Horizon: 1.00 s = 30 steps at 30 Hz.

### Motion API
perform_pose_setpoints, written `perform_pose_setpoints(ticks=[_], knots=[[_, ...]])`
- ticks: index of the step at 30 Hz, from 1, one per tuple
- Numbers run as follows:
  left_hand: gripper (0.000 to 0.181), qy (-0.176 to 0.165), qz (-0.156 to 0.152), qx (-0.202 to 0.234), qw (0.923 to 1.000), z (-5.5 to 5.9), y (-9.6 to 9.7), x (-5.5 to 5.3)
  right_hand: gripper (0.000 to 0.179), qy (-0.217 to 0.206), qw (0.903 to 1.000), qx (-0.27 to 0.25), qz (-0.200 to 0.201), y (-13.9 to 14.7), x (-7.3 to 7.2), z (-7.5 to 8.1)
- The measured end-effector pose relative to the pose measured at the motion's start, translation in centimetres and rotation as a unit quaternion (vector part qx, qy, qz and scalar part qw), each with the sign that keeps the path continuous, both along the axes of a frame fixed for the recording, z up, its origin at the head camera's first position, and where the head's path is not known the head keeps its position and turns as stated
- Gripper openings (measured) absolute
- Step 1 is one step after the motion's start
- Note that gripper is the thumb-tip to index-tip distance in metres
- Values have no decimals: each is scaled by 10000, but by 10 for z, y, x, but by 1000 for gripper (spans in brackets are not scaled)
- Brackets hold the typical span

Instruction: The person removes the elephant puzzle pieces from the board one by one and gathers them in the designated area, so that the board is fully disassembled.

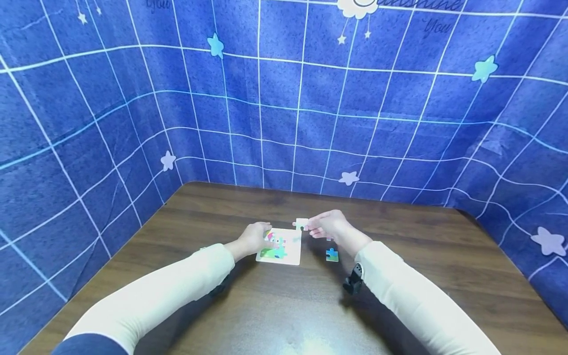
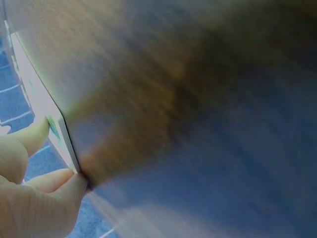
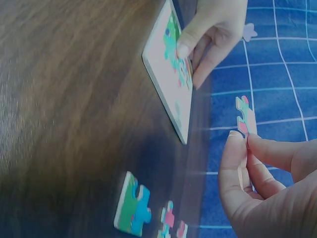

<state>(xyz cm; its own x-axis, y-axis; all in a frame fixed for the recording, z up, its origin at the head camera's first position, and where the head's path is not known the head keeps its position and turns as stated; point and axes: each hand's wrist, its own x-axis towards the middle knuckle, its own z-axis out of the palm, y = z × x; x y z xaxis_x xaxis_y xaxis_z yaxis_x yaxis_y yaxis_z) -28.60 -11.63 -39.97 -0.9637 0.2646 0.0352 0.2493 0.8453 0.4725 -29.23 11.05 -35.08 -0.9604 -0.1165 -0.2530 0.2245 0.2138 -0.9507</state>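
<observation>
Holding a puzzle piece [image 1: 301, 222]: the right hand [image 1: 330, 226] pinches it by one side, so this grip is narrow.
Piece's place: up near the far right corner of the board [image 1: 293, 250], not set in it.
Left hand [image 1: 255, 238]: its grip is narrow too, and it holds the board's edge, with the thumb on the picture side.
Board: low at the counter [image 1: 248, 305]; I can't tell if all of it touches. Its left part has a colourful picture, and its right part is white.
Other pieces: a blue and green piece [image 3: 132, 210] lies right of the board, with two pink pieces [image 3: 168, 218] near it.
Feel: the puzzle piece looks thin, light and stiff. Its little knobs might break if bent, and it could slip.
Good spot to hold: probably the flat faces near one edge, with fingers off the knobs.
</observation>
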Motion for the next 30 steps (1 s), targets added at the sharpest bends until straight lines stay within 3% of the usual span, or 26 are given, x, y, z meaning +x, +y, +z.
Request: perform_pose_setpoints(ticks=[11, 20, 30], knots=[[62, 58, -56, -49, 10000, -1, 1, 0, 30, -87, 9999, 11, -139, 28, -12, 9], [61, 96, -74, -220, 9997, 2, -4, 0, 33, -89, 9988, -361, -334, 52, -25, -3], [61, 75, -154, -184, 9997, 1, -2, -2, 34, -9, 9977, -158, -653, 83, -35, -10]])
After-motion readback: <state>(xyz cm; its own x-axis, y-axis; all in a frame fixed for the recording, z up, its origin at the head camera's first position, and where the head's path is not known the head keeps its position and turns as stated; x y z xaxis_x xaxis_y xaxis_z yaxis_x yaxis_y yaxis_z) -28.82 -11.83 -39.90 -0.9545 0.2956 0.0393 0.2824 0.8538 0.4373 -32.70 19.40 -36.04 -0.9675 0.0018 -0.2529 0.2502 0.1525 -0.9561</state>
